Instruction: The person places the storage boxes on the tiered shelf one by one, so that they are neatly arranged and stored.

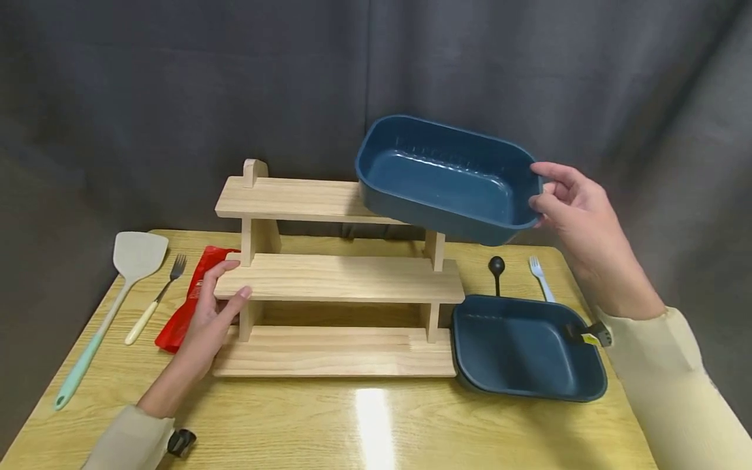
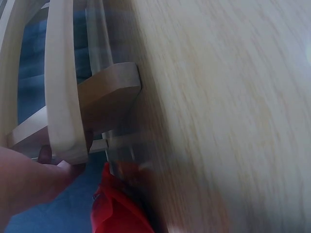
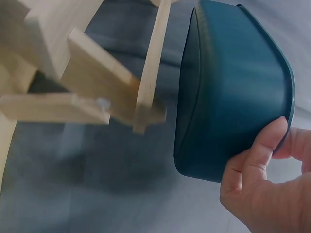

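Observation:
In the head view a three-tier wooden shelf (image 1: 341, 277) stands mid-table. My left hand (image 1: 207, 314) grips the left end of its middle board, thumb on top; the left wrist view shows the fingers round that board end (image 2: 68, 141). My right hand (image 1: 578, 209) pinches the right rim of a dark blue rectangular bin (image 1: 446, 179), thumb and fingers on either side of the wall. The bin is tilted, its inside facing me, and overlaps the right part of the top board. From the right wrist view, its outer side (image 3: 238, 92) shows beside the shelf's boards.
A second blue bin (image 1: 523, 346) sits on the table right of the shelf. Behind it lie a black spoon (image 1: 496, 266) and a light blue fork (image 1: 540, 277). To the left are a red packet (image 1: 182, 316), a fork with a cream handle (image 1: 155, 303) and a spatula (image 1: 111, 307).

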A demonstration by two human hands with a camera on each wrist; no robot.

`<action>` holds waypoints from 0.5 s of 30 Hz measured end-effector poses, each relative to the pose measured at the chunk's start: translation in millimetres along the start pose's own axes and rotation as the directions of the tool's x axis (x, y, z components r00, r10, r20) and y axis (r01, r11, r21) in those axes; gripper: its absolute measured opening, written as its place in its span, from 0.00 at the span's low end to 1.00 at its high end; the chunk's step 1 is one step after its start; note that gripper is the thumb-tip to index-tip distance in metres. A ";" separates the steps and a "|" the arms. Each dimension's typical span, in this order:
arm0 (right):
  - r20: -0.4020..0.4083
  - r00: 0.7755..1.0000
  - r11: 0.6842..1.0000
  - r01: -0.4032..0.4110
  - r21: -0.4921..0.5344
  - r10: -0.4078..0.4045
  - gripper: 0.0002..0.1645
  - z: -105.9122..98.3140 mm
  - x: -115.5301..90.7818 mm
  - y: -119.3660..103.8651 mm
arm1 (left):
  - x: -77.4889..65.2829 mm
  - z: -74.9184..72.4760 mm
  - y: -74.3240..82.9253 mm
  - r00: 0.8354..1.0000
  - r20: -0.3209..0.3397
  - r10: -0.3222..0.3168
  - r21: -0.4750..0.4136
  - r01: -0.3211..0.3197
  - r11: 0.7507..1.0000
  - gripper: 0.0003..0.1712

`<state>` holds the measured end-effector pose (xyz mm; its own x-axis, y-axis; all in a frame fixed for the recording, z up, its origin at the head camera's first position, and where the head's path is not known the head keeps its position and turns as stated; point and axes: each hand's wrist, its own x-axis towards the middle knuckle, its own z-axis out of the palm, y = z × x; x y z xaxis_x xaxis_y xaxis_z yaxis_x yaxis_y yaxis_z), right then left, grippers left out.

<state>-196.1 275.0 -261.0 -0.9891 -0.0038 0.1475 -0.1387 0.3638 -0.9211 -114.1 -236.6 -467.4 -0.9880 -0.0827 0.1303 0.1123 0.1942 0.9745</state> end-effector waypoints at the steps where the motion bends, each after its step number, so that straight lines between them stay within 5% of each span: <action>1: 0.012 1.000 1.000 0.002 -0.003 -0.002 0.33 5.1 2.4 -1.3 | 0.6 1.0 -1.2 1.000 0.004 0.000 -0.004 0.000 1.000 0.37; 15: 0.143 0.987 0.997 0.060 0.058 -0.068 0.32 66.1 32.5 -14.3 | 0.7 6.4 -3.9 1.000 0.019 -0.016 -0.021 0.016 1.000 0.38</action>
<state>-229.6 208.1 -266.8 -0.9744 -0.1614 0.1566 -0.2005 0.3084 -0.9299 -115.9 -231.1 -472.2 -0.9916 -0.0669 0.1111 0.0983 0.1718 0.9802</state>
